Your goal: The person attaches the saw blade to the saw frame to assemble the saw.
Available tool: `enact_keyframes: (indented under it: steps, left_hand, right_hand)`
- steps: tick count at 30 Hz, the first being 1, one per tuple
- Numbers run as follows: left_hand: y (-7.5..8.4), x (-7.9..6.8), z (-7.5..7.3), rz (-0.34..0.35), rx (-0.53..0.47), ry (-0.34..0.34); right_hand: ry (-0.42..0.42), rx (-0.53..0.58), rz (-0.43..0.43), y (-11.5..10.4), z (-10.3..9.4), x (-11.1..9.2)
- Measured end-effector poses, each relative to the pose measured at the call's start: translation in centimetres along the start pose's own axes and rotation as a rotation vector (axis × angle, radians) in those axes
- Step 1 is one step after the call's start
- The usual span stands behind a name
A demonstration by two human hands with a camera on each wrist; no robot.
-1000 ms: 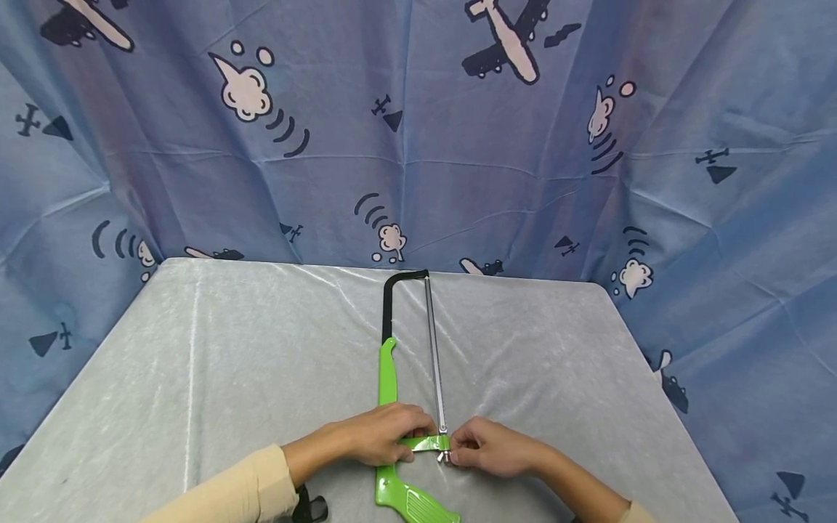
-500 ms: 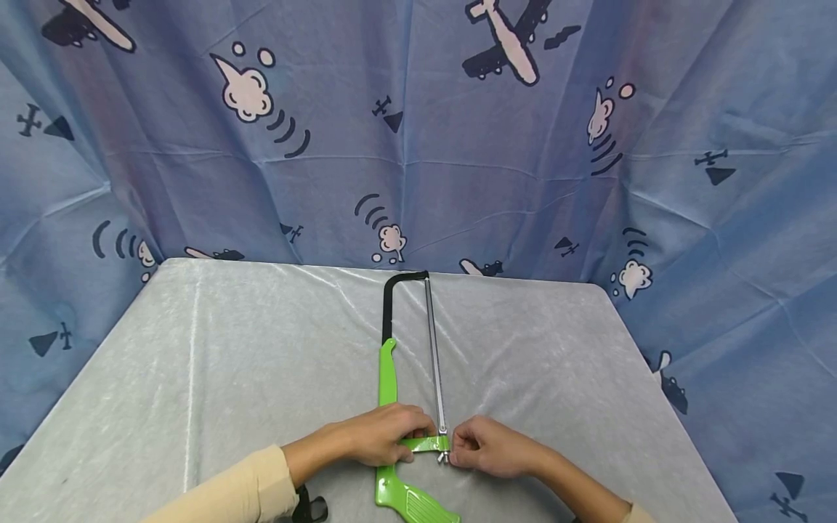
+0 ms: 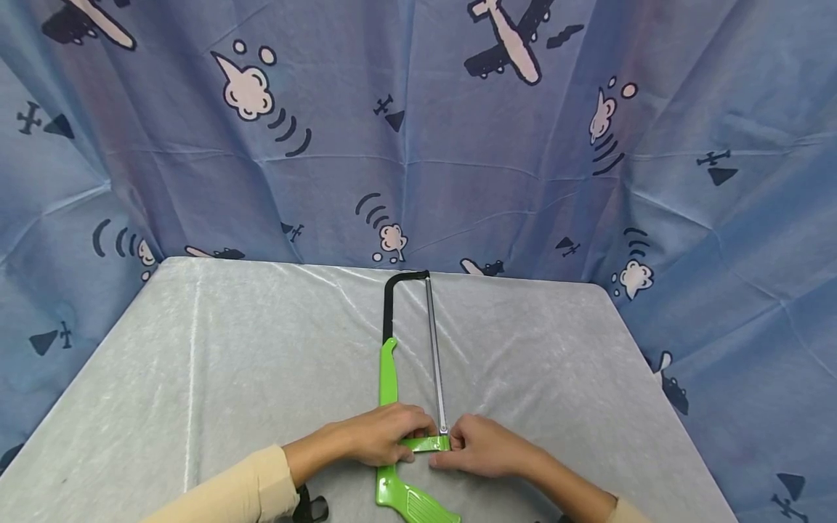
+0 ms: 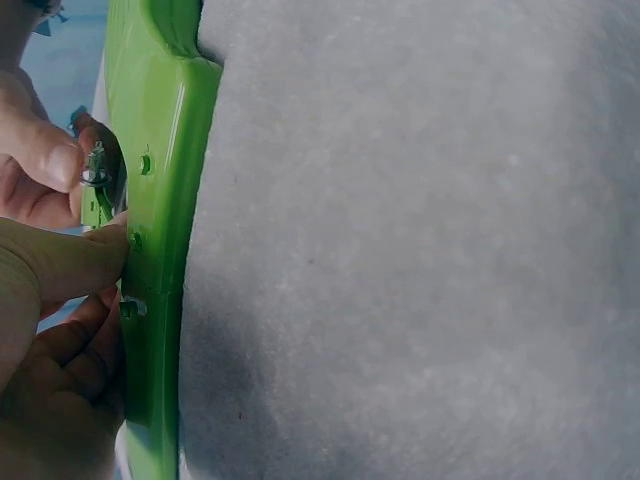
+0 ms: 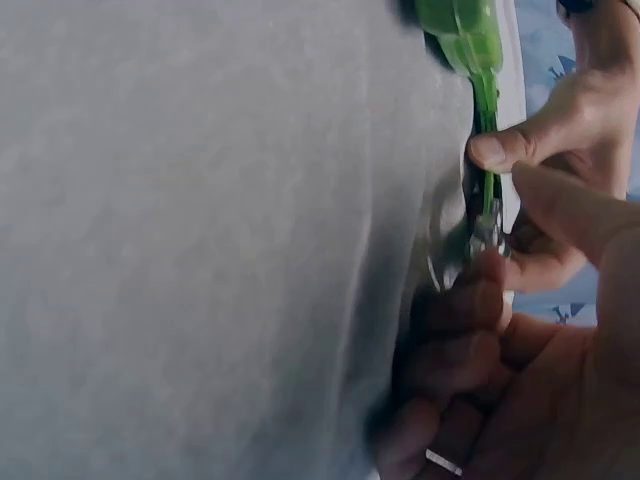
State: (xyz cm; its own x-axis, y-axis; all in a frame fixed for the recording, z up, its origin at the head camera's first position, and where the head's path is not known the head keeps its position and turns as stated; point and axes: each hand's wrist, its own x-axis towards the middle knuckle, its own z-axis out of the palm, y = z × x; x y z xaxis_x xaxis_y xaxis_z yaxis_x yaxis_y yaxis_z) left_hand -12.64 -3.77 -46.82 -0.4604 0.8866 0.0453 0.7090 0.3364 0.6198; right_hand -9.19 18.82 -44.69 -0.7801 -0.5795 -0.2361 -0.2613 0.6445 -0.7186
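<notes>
A hacksaw lies on the grey-covered table, its green handle (image 3: 412, 497) toward me and its black bow (image 3: 389, 312) at the far end. The silver blade (image 3: 434, 349) runs along its right side to a green crosspiece (image 3: 425, 444). My left hand (image 3: 386, 434) grips the frame at that crosspiece, thumb on the near side and fingers beyond it. At the crosspiece's outer end, my right hand (image 3: 487, 447) pinches the wing nut (image 4: 95, 172). The thumb hides the nut in the head view. In the right wrist view, curled fingers (image 5: 470, 300) lie right at the metal fitting.
The table (image 3: 275, 349) carries a wrinkled, pale grey cloth. Behind and beside it hangs a blue curtain (image 3: 340, 145) printed with planes and clouds. A dark strapped device (image 3: 310, 507) shows beneath the left sleeve.
My right hand has shifted slightly left, its thumb now stretched across the wing nut, which showed before. The left hand and the hacksaw have stayed put.
</notes>
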Motion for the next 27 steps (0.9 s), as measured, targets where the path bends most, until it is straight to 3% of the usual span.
enact_keyframes:
  steps: [10,27]
  left_hand:
    - [0.1,-0.1,-0.1,0.01,0.009,0.006]
    - [0.0,-0.1,0.0,0.001,0.015,0.003]
  right_hand:
    - [0.152,-0.255,0.079,-1.0,1.1,0.6]
    - [0.146,-0.262,0.077,-1.4,0.9,0.7]
